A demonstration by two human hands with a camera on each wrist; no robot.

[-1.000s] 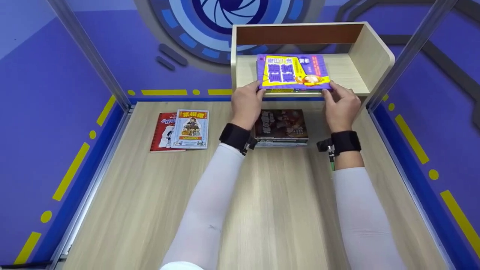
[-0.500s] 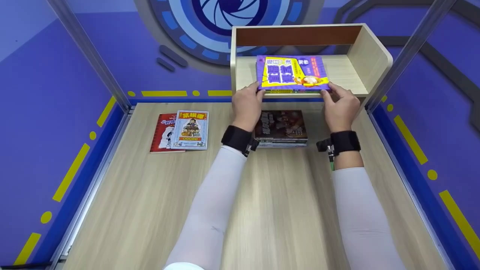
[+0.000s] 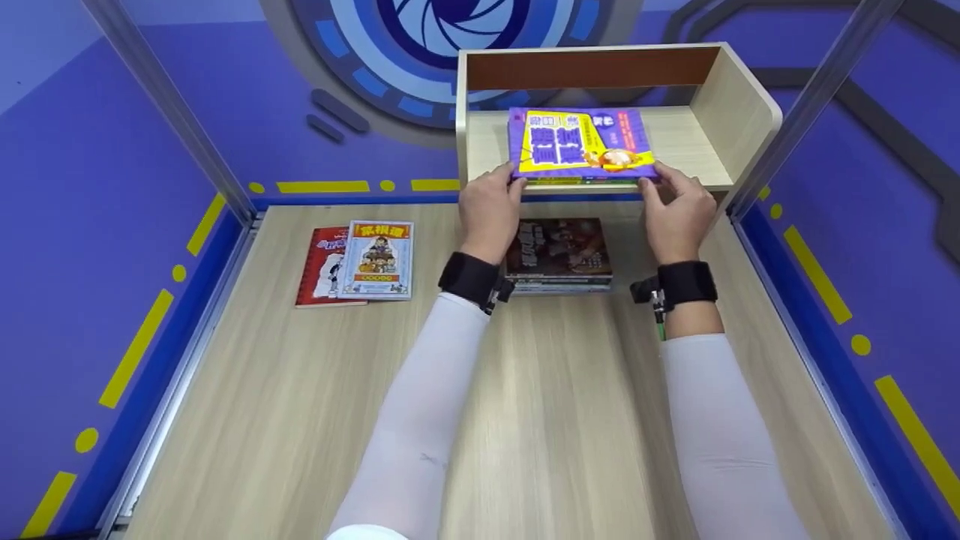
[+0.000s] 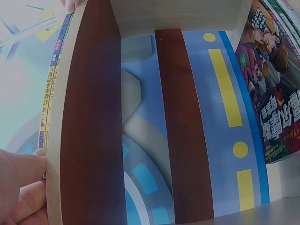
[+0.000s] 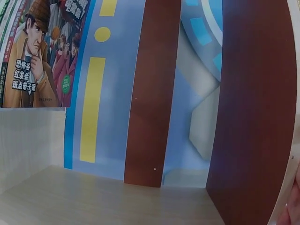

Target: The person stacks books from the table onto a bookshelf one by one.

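Observation:
A small stack of books lies flat on the shelf's upper board, topped by a purple and yellow book (image 3: 581,142). My left hand (image 3: 489,210) holds the stack at its front left corner, thumb at the spines and fingers along the side. At the front right corner my right hand (image 3: 681,217) grips it in the same way. The left wrist view shows the stack's spines (image 4: 50,89) right at the board's edge, with fingers at both ends. In the right wrist view only a sliver of the right hand (image 5: 291,206) shows.
Under the upper board of the wooden bookshelf (image 3: 750,112) sits a stack of dark-covered books (image 3: 562,247), partly behind my left hand. On the table (image 3: 285,420) at left, a light blue book (image 3: 377,259) overlaps a red book (image 3: 319,277). Purple walls enclose the table.
The view shifts slightly. Both hands stay at the front corners of the book stack, which keeps nearly the same place on the upper board.

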